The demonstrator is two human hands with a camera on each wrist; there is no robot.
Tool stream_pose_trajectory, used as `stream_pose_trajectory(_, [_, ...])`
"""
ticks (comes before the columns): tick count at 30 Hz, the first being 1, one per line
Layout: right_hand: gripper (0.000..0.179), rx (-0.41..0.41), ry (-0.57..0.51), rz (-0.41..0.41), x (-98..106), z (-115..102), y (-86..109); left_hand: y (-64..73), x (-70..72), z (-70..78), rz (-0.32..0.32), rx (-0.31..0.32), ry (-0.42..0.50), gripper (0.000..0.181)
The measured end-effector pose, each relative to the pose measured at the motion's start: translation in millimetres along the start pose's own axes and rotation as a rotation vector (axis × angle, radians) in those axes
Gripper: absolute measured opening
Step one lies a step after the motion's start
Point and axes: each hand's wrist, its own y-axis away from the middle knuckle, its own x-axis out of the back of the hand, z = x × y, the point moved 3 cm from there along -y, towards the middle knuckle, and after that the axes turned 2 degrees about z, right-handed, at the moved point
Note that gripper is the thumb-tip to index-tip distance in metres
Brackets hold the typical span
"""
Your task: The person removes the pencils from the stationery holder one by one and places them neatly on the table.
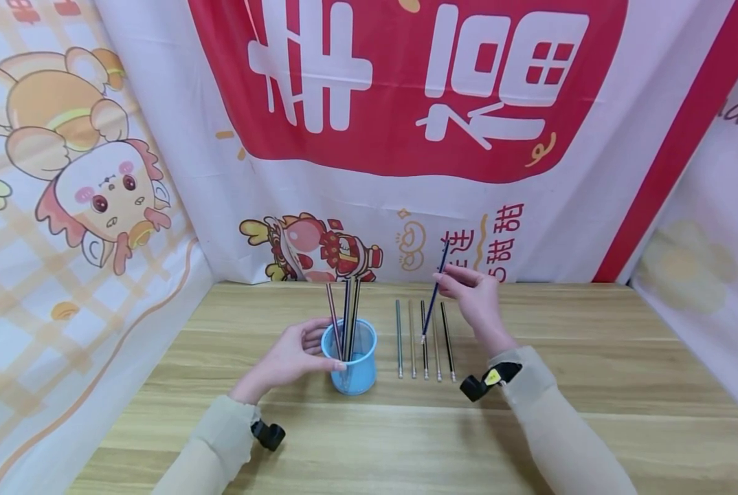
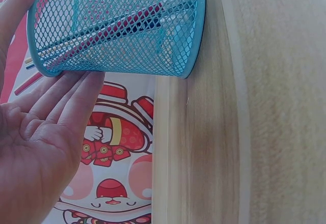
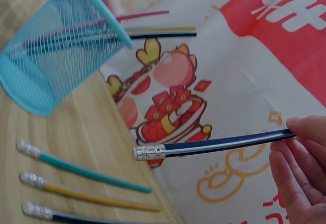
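Observation:
My left hand [image 1: 291, 355] holds a light-blue mesh pencil cup [image 1: 355, 379], thumb on the near side and fingers round the far left. In the left wrist view its fingers lie along the mesh cup [image 2: 117, 35]. Several pencils stand in the cup, among them a pinkish-red pencil [image 1: 333, 309] leaning left. Up and right of the cup, my right hand [image 1: 475, 300] pinches a dark blue pencil [image 1: 432, 311] near its upper end. That pencil is tilted, its eraser end with a silver ferrule [image 3: 148, 152] pointing down, above the row of pencils.
On the wooden table [image 1: 406, 440], right of the cup, several pencils lie side by side, erasers toward me: a green pencil [image 1: 399, 340] leftmost, a black pencil [image 1: 447, 340] rightmost, gold and black ones between. A printed cloth [image 1: 394, 227] hangs behind the table's back edge.

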Motion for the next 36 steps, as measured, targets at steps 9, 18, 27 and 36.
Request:
stream_pose_trajectory(9, [0.045,-0.054,0.109,-0.021,15,11,-17.0,0.1,0.4,0.5,-0.002,-0.003,-0.004,0.09])
stream_pose_trajectory(18, [0.047,-0.08,0.197,-0.066,26,22,-23.9,-0.5,0.0,-0.2,-0.005,0.001,-0.004,0.087])
stream_pose_trajectory(27, [0.043,-0.107,0.289,-0.118,35,31,-25.8,0.4,0.7,-0.8,0.001,0.002,-0.007,0.087])
stream_pose_trajectory(36, [0.038,-0.125,0.33,-0.162,41,48,-26.8,-0.1,0.8,-1.1,0.007,0.009,-0.016,0.088])
